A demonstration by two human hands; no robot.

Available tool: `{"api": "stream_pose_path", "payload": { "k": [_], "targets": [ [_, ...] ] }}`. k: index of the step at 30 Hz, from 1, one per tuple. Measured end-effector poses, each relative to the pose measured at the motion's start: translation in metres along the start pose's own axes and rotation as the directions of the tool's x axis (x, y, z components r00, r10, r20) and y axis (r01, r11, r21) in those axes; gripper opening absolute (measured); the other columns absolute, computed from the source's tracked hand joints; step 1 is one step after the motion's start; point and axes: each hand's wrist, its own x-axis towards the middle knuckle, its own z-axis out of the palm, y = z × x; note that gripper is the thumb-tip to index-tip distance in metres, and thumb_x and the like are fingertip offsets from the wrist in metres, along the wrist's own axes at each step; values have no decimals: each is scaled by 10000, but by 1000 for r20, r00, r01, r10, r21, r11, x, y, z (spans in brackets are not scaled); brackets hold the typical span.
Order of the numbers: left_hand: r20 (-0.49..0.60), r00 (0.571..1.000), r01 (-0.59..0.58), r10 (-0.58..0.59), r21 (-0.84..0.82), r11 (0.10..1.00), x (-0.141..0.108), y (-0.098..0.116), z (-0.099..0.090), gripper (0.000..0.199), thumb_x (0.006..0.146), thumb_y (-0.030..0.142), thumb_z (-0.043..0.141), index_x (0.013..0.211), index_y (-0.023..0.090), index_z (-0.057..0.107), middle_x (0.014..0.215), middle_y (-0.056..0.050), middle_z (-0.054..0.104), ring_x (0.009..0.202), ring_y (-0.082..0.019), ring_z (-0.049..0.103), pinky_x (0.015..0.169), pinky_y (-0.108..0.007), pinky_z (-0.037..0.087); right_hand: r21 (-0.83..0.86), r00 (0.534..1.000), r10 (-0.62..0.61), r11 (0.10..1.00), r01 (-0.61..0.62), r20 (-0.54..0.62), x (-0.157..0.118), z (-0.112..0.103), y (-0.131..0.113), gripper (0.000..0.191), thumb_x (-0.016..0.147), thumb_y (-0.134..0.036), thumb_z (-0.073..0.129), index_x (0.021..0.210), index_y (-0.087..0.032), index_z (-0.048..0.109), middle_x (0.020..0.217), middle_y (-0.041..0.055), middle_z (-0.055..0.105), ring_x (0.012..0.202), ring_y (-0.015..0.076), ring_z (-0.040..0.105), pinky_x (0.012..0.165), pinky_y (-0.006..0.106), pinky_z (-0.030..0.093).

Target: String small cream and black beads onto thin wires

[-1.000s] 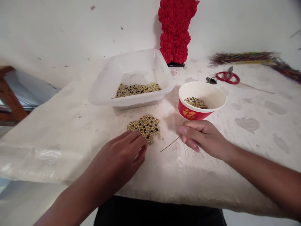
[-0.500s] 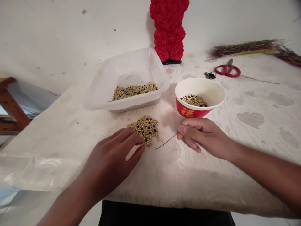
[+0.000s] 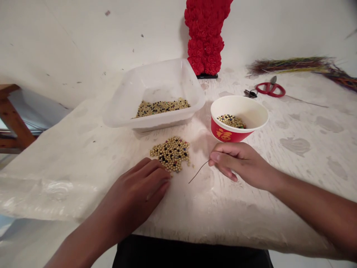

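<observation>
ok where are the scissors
In the head view, the scissors lie far right on the table, behind the red paper cup and below a bundle of strands.

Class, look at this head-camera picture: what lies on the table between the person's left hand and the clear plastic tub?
In the head view, a loose heap of cream and dark beads lies between the left hand and the clear plastic tub.

Loose beads (image 3: pixel 170 153) lie before a plastic tub (image 3: pixel 156 80) — a paper cup (image 3: pixel 227 134) to its right.
</observation>
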Motion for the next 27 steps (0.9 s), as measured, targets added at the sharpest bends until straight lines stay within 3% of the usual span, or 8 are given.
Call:
{"api": "stream_pose_path", "payload": {
  "k": [7,15,27],
  "targets": [
    [-161,970,193,-184,43,980,-12,-10,-2,49,973,213,508,965,228,553,962,-18,599,916,-173,574,779,-316,456,-61,997,76,995,-75,16,-1,1,-6,257,963,-393,575,853,-177,660,536,-65,478,452,70,422,469,234,353],
    [-118,935,333,-334,-20,943,-17,-11,6,87,949,216,498,1025,234,537,996,-22,608,948,-203,580,808,-350,476,-97,998,65,993,-65,-5,-2,2,-4,287,945,-440,595,891,-169,671,525,-58,472,447,71,419,440,217,336],
    [-172,924,338,-343,-56,939,-21,-7,13,217,961,225,499,1168,273,548,1132,-19,626,1069,-214,579,930,-364,474,-113,995,96,989,-100,-40,-2,5,-3,236,911,-428,649,846,-203,681,544,-48,465,455,73,397,410,211,318]
  ]
}}
